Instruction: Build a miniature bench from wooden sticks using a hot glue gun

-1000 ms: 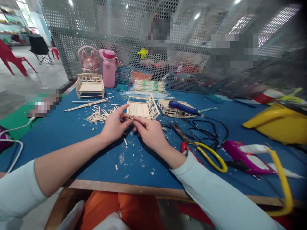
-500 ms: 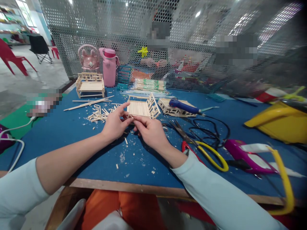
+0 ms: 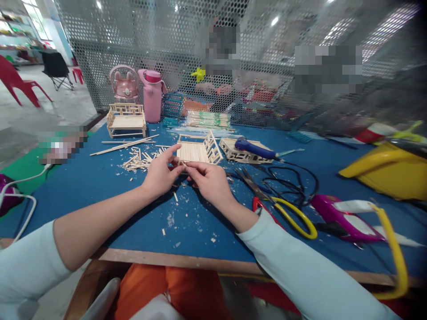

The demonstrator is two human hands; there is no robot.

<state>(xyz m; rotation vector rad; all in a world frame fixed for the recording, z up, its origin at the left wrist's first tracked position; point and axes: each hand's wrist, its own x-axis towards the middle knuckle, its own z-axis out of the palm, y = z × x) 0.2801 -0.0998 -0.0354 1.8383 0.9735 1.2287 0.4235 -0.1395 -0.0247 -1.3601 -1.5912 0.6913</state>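
My left hand (image 3: 160, 171) and my right hand (image 3: 211, 180) meet over the mat, thumbs and fingertips pinched together around a short wooden stick (image 3: 183, 164). Most of the stick is covered by the fingers. Just behind them is a small unfinished bench of wooden sticks (image 3: 193, 152), with a slatted seat and a lattice side standing up on its right. Whether my fingertips touch the bench, I cannot tell. To the left of my left hand lies a pile of cut stick pieces (image 3: 138, 160).
A finished small bench (image 3: 126, 121) and pink bottle (image 3: 152, 98) stand at the back left. A blue glue gun (image 3: 255, 148) rests on another stick piece (image 3: 230, 153). Yellow-handled scissors (image 3: 293, 218), a black cable and a purple tool (image 3: 347, 220) lie on the right. Perforated metal screens the back.
Both hands keep their pinch at nearly the same spot, with only tiny finger movement. The view has shifted very slightly.
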